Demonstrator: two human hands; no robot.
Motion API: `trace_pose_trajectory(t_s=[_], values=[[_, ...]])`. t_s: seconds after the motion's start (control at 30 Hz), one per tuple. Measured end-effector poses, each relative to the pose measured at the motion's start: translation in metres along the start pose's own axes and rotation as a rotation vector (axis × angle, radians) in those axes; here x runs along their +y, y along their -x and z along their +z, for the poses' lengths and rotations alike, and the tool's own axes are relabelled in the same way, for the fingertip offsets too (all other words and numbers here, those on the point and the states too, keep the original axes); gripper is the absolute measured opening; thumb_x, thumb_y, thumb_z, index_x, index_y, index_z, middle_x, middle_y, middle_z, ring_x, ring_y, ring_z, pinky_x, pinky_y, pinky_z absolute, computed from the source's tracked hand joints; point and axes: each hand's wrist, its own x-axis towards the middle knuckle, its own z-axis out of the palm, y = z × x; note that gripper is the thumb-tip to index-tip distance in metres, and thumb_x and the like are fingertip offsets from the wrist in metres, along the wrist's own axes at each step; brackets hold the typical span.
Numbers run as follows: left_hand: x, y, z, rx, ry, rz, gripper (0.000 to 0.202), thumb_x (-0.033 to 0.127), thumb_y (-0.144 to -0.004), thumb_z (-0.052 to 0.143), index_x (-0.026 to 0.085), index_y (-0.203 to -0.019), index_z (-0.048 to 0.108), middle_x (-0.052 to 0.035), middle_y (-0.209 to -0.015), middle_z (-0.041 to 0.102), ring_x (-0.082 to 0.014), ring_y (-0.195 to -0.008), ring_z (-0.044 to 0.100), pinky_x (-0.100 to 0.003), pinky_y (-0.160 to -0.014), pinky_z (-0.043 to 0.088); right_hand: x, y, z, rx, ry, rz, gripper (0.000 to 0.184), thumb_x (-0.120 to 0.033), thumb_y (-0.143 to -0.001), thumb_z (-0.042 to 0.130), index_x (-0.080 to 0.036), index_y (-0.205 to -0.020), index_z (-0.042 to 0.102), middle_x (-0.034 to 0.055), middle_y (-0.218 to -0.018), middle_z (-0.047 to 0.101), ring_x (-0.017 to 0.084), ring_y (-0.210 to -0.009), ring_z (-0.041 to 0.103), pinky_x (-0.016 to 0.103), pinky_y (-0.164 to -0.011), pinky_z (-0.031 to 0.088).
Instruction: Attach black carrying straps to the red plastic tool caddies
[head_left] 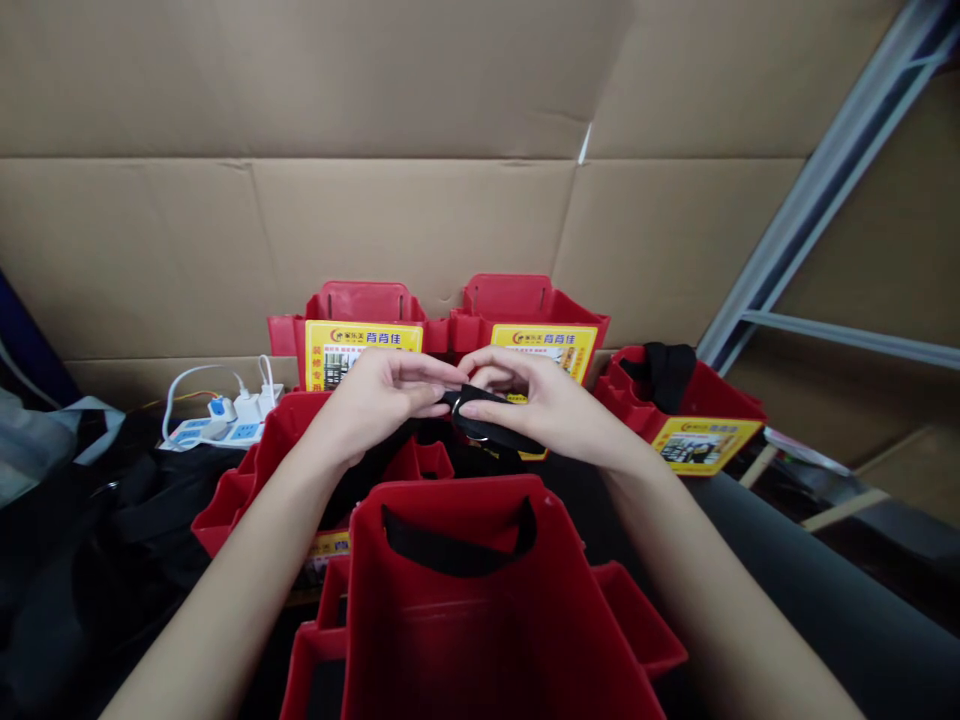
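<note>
Between both hands, above the nearest red plastic box (480,620), is a black strap (499,432) with a metal ring or buckle on it. My left hand (382,395) pinches the strap's left end with fingers together. My right hand (529,395) is closed on the folded strap from the right, thumb on top of it. A black band (457,550) runs through two slots in the near box's back wall. Whether that band joins the strap in my hands is hidden. The box has small side pockets (637,620).
Behind stand more red boxes (360,300) with yellow labels (697,445); the right one holds a black strap (667,375). A power strip (244,432) with plugs lies left, near dark straps or fabric (112,570). Cardboard (412,230) backs the table; a metal frame (810,190) rises right.
</note>
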Motion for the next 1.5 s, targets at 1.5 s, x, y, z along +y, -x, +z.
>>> trace_pose_trajectory(t_s=[1.5], values=[[0.019, 0.013, -0.057, 0.472, -0.983, 0.077, 0.019, 0.030, -0.068, 0.059, 0.014, -0.078, 0.060, -0.0066, -0.080, 0.063, -0.0189, -0.074, 0.056, -0.031, -0.070, 0.042, 0.001, 0.004, -0.007, 0.034, 0.104, -0.229, 0.015, -0.018, -0.070, 0.062, -0.017, -0.080, 0.051, 0.0000, -0.077, 0.050, 0.010, -0.066, 0.044, 0.022, -0.059, 0.035]])
